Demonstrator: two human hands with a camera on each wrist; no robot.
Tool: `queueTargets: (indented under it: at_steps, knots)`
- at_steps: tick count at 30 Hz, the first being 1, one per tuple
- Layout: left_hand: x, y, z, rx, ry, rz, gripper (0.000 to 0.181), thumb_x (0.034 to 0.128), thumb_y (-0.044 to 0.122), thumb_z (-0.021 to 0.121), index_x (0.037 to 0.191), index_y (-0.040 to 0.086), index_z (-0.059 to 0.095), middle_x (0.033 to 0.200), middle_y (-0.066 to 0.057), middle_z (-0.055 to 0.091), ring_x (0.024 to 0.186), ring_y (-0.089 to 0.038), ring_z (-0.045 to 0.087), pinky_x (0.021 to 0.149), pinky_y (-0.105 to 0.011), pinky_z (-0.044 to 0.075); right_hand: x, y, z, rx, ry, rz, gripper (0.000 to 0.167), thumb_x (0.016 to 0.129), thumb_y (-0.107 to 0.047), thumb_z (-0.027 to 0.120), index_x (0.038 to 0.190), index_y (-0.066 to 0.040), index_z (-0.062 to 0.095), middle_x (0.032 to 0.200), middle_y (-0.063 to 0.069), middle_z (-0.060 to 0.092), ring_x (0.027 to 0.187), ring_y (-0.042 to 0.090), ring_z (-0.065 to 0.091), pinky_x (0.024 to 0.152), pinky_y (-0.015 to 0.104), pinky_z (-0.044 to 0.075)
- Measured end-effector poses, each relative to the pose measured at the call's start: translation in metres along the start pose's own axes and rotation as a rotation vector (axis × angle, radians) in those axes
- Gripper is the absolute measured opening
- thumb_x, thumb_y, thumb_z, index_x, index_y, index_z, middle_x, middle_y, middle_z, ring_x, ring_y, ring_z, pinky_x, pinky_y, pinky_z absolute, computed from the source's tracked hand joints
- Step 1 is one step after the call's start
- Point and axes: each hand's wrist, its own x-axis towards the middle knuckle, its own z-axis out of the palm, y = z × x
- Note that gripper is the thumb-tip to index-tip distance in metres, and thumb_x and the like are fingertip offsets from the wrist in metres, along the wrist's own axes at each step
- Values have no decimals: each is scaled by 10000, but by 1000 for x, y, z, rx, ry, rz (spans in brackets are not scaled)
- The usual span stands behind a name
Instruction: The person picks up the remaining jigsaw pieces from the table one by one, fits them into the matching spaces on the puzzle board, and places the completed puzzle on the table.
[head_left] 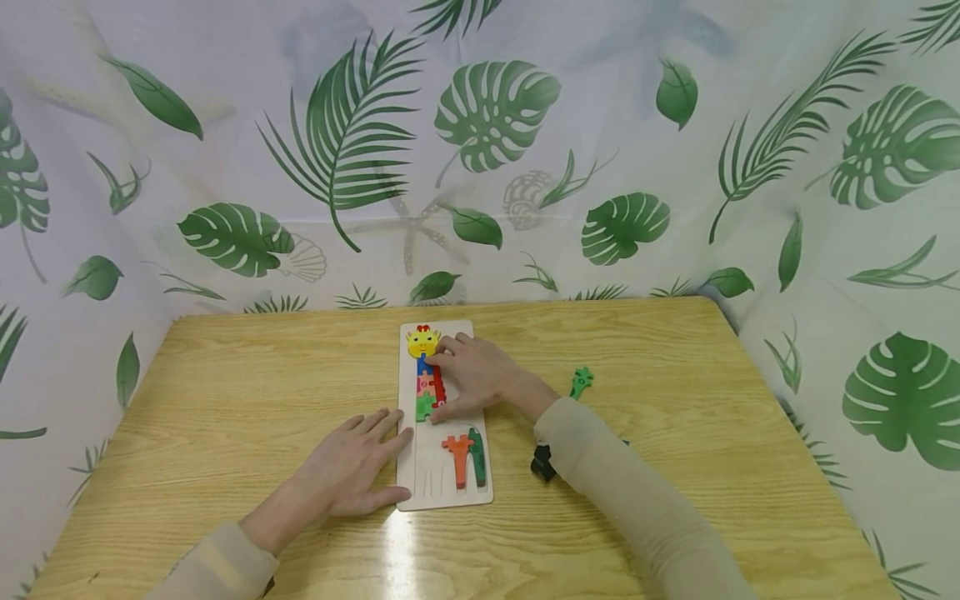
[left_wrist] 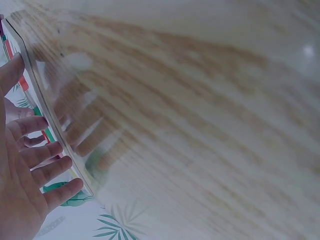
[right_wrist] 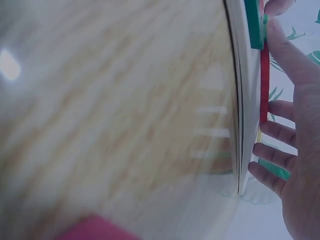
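Nearest to you are your two beige sleeves [head_left: 217, 567], one coming in from each side. Your left hand [head_left: 356, 462] lies flat with fingers and thumb spread, the tips touching the left edge of the wooden board [head_left: 407, 375] and pinching nothing. The board lies on the table [head_left: 285, 367], just right of that hand, its long axis running from near to far.

On its near half, toward the right, an orange piece [head_left: 459, 461] and a dark green piece [head_left: 477, 458] lie lengthwise side by side. To your right, a dark object [head_left: 542, 463] is partly hidden by your right sleeve; you cannot tell what it is.

Farther along, your right hand [head_left: 483, 375] reaches over the board from the right, fingers apart, the thumb toward the near end. The fingers rest about the red piece [head_left: 440, 392]; no clear pinch shows. That long piece also runs near to far, just left of your right palm, so your right hand is the nearer one; your left sits nearer to you and left of it.

Left of the red piece, the light green piece [head_left: 424, 407], salmon piece [head_left: 426, 385] and blue piece [head_left: 424, 367] run in a column up to the yellow head [head_left: 423, 344] at the far end. A loose green piece [head_left: 582, 380] lies well right of the board, just beyond your right wrist. Behind the table hangs a leaf-patterned cloth [head_left: 525, 225].
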Motion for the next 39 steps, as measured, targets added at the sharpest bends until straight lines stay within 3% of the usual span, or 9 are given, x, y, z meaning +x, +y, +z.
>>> queueTargets:
  at_steps: [27, 39]
  knots:
    - [-1, 0, -2, -21, -15, -3, 812, 990, 701, 524, 1567, 130, 513, 1659, -189, 452, 1517, -391, 478, 1219, -538, 463, -5, 0, -8, -47, 8, -6, 996, 818, -904, 565, 1556, -236, 520, 1558, 45, 531, 1360, 269, 529, 1162, 455, 509]
    - [0, 0, 0, -15, -10, -7, 818, 983, 716, 522, 1566, 142, 516, 1663, -182, 449, 1521, -388, 473, 1221, -544, 459, -20, 0, -23, -21, 35, 12, 980, 829, -861, 607, 1575, -235, 497, 1560, 46, 528, 1407, 282, 507, 1177, 486, 498]
